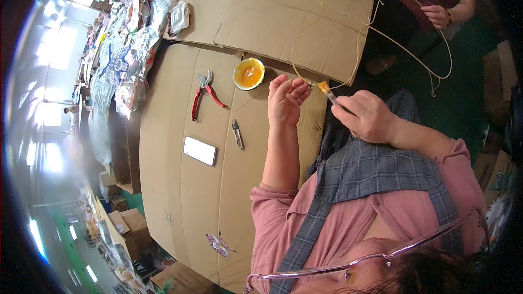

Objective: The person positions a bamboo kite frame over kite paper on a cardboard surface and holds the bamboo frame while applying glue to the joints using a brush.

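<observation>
My left hand [287,99] is closed, its fingertips pinching a thin pale cane strip [292,57] that bends in a loop over the cardboard. In my right hand [369,117] is a brush [325,88] with orange-coated bristles, held against the strip just beside my left fingertips. A small white bowl [237,79] of orange, glue-like liquid sits left of my left hand. Further left on the cardboard lie red-handled pruning shears [204,95], blades parted. Small dark thread snips [237,134] and a phone [200,151] with a bright screen lie nearer me.
The cardboard-covered table [169,185] carries a small butterfly-shaped piece [219,244]. Another cardboard sheet [261,22] covers its far part. At the upper right, another person's hand [437,16] is at more thin strips. Plastic-wrapped goods [139,38] are piled at the left; cartons [133,228] stand below.
</observation>
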Motion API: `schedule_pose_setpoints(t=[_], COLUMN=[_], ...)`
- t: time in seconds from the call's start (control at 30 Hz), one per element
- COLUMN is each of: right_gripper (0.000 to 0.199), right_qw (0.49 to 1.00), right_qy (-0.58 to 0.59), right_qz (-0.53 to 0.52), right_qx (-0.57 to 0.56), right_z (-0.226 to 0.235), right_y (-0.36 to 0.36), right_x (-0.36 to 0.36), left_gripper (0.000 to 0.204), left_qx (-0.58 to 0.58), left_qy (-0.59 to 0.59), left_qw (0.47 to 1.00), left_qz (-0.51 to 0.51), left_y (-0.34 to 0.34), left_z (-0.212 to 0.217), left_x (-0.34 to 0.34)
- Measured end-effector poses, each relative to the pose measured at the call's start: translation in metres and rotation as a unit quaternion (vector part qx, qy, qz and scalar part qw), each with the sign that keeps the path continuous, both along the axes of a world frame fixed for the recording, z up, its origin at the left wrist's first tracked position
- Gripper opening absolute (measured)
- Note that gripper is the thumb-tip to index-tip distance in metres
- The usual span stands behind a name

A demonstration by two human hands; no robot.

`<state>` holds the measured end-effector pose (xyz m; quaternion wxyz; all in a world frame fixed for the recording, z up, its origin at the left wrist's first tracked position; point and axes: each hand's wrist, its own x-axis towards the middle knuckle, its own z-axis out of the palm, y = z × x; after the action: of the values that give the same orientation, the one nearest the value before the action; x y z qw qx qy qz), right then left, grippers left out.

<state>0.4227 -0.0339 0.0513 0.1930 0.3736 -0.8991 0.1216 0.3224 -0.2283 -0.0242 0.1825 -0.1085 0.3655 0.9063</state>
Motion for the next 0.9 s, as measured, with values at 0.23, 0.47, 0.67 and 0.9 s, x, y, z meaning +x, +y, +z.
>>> schedule_pose_setpoints(t=[0.23, 0.47, 0.67, 0.9], right_gripper=[0.026, 0.028, 0.027, 0.024], right_qw=[1.0, 0.999, 1.0, 1.0], right_qy=[-0.014, -0.003, -0.003, -0.017], right_qz=[0.024, 0.002, -0.001, -0.023], right_qx=[0.002, -0.035, -0.026, 0.006], right_z=[-0.018, -0.013, -0.033, -0.033], right_y=[-0.002, 0.014, 0.013, 0.032], right_x=[-0.002, 0.008, 0.006, 0.016], left_gripper=[0.023, 0.022, 0.022, 0.023], left_qx=[0.035, 0.017, 0.004, 0.035], left_qy=[0.016, -0.016, -0.036, -0.05], left_qw=[0.999, 1.0, 0.999, 0.997], left_qz=[-0.028, 0.009, 0.017, 0.038], left_y=[-0.002, 0.002, 0.005, 0.012], left_z=[-0.005, 0.002, 0.006, -0.003], left_x=[-0.001, 0.009, 0.012, 0.018])
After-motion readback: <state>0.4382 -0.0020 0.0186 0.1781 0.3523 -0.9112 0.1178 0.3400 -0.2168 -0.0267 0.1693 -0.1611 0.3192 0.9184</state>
